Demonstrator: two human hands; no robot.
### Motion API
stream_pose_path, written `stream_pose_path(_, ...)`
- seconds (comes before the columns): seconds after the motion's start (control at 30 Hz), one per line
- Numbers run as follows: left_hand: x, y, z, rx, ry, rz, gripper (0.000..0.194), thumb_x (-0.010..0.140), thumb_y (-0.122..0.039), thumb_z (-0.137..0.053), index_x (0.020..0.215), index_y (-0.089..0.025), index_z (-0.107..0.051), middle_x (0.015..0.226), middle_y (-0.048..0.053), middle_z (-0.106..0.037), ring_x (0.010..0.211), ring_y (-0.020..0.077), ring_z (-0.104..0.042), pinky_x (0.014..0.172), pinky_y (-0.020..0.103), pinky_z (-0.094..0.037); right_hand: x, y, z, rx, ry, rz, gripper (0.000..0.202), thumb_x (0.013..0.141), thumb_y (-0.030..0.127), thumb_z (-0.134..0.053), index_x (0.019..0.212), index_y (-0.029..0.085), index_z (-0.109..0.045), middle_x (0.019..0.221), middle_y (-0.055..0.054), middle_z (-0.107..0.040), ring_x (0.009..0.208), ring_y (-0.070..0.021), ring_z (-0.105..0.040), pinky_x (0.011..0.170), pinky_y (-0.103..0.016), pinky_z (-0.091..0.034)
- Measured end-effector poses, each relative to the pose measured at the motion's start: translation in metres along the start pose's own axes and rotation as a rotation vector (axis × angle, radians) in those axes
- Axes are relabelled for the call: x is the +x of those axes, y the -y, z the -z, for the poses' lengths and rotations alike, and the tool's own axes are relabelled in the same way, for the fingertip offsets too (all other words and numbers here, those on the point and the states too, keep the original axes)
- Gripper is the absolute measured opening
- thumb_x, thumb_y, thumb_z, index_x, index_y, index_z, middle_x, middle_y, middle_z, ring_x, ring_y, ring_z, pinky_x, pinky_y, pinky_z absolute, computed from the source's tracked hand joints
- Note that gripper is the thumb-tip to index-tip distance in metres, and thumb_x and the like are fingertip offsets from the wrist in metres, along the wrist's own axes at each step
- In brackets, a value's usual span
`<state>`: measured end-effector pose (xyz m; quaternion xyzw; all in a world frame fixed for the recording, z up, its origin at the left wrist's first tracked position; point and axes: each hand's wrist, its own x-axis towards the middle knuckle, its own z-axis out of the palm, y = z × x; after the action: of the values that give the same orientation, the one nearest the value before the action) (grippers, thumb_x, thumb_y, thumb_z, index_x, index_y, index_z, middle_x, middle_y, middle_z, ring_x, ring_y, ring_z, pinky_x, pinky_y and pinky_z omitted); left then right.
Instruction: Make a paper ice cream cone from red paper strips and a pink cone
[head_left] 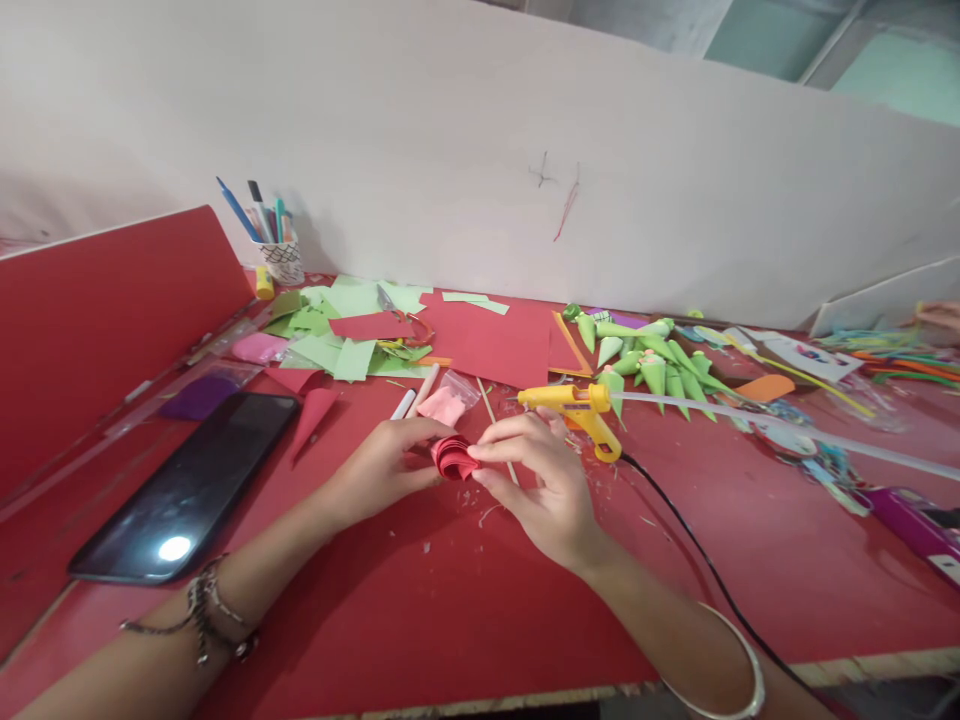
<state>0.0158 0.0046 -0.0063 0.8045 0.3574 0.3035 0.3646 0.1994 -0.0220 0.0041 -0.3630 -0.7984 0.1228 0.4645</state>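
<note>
A coiled strip of red paper point(454, 458) is held between both hands above the red table. My left hand point(386, 465) grips its left side, with the thumb below and the fingers partly behind it. On the right side, the thumb and index finger of my right hand point(538, 480) pinch the edge of the coil. Just behind my right hand lies a yellow glue gun point(581, 410) with a long clear glue stick in it. A small bag with pink material point(444, 403) lies behind the coil.
A dark phone point(191, 485) lies at the left. Green paper pieces point(322, 325), red sheets point(487, 340) and green paper cones point(660, 365) are spread along the back. A pen cup point(282, 258) stands at the back left. The glue gun's black cord point(694, 540) runs to the front right.
</note>
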Motion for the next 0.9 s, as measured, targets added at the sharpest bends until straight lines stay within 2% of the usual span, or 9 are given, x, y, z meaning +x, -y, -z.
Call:
stream_pose_path(0.17,0.0006,0.0018,0.0015,0.079,-0.044,-0.026,0.016,0.076,-0.022,-0.052,0.089,-0.018,-0.06,0.083,0.005,-0.063,0.077,0.016,-0.057,0.069,0.028,-0.046,-0.0003,-0.0004,-0.001,-0.019,-0.019,0.007,0.004,0.08,0.025,-0.055,0.077,0.023,-0.058,0.078,0.002,-0.063,0.075,-0.0132,-0.057,0.092,-0.041,-0.026)
stream_pose_path(0.4,0.0001,0.0022,0.0023,0.116,-0.048,-0.085,0.018,0.077,-0.027,-0.053,0.09,-0.018,-0.06,0.087,0.007,-0.064,0.08,0.0177,-0.058,0.072,0.03,-0.046,-0.0008,-0.0027,-0.001,0.022,-0.006,0.018,0.004,0.079,0.023,-0.054,0.077,0.022,-0.058,0.076,0.001,-0.063,0.074,-0.0125,-0.058,0.079,-0.033,-0.04)
stream_pose_path(0.57,-0.0011,0.0032,0.0035,0.159,-0.056,-0.1,0.019,0.076,-0.024,-0.054,0.093,-0.019,-0.06,0.089,0.006,-0.065,0.082,0.0178,-0.058,0.073,0.029,-0.046,-0.0021,-0.0032,-0.002,0.004,-0.009,0.034,0.004,0.079,0.019,-0.054,0.078,0.022,-0.056,0.077,0.002,-0.063,0.073,-0.0122,-0.058,0.083,-0.035,-0.036)
stream_pose_path(0.73,-0.0028,0.0019,0.0046,0.227,-0.011,-0.108,0.022,0.077,-0.026,-0.053,0.098,-0.02,-0.058,0.092,0.005,-0.064,0.083,0.017,-0.059,0.073,0.027,-0.046,-0.0025,-0.0032,-0.0021,-0.001,-0.011,0.032,0.004,0.08,0.019,-0.053,0.08,0.022,-0.055,0.077,0.003,-0.063,0.073,-0.0113,-0.057,0.087,-0.036,-0.031)
stream_pose_path(0.9,-0.0039,-0.0008,0.0033,0.288,0.013,-0.091,0.027,0.08,-0.031,-0.05,0.105,-0.022,-0.052,0.091,0.004,-0.063,0.078,0.0158,-0.059,0.066,0.024,-0.044,-0.0011,-0.0038,-0.0012,-0.055,-0.047,-0.003,0.004,0.082,0.02,-0.051,0.078,0.022,-0.054,0.073,0.003,-0.062,0.071,-0.013,-0.057,0.087,-0.038,-0.028)
